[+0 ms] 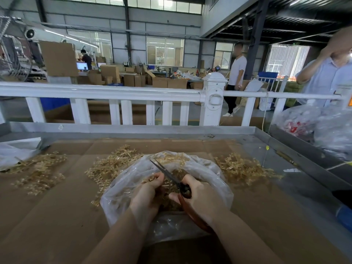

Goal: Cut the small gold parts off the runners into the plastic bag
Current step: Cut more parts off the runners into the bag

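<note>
A clear plastic bag [207,174] lies open in the middle of the cardboard-covered table, with small gold parts inside. Over its mouth my left hand [147,193] pinches a gold runner [150,179]. My right hand [202,199] grips scissors [167,173] by their reddish-brown handles. The blades stand slightly apart and point up and left, past the runner. Part of the bag's film drapes over my left wrist.
Heaps of gold runners lie on the cardboard at left [38,172], centre [112,164] and right [242,168]. A metal rim [133,129] bounds the table. Filled clear bags [323,128] sit at the right, another bag [17,151] at the left. Two people stand beyond the white railing [114,93].
</note>
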Tool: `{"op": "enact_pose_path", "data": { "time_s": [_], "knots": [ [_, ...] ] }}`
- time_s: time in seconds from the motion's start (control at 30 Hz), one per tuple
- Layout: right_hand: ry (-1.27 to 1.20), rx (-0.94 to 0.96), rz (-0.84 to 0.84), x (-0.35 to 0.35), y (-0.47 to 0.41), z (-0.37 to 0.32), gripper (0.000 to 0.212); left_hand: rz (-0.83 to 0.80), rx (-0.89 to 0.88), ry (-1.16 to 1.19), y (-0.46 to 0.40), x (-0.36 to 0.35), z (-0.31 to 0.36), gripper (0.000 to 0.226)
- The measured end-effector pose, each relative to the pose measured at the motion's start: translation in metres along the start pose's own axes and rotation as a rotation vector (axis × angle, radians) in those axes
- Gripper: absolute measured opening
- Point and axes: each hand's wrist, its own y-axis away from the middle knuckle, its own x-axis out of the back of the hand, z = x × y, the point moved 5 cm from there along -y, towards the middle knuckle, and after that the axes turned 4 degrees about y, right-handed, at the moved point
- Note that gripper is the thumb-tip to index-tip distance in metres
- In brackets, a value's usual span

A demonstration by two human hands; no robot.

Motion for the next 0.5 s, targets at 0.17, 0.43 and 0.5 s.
{"op": "enact_pose_path", "data": {
  "time_s": [0.17, 0.43, 0.5],
  "knots": [
    [0.034, -0.014, 0.007, -0.0043, 0.0014, 0.0006, 0.028, -0.019, 0.006, 0.003, 0.0009, -0.0002, -0.0003, 0.031],
    [0.047, 0.0, 0.05, -0.0061, 0.0015, 0.0016, 0.028, -0.075, 0.028, 0.006, -0.0006, -0.0005, -0.001, 0.031],
    [0.053, -0.011, 0.082, -0.0054, 0.0032, 0.0015, 0.029, -0.123, 0.015, 0.038, -0.0028, -0.0006, -0.0017, 0.023]
  ]
}}
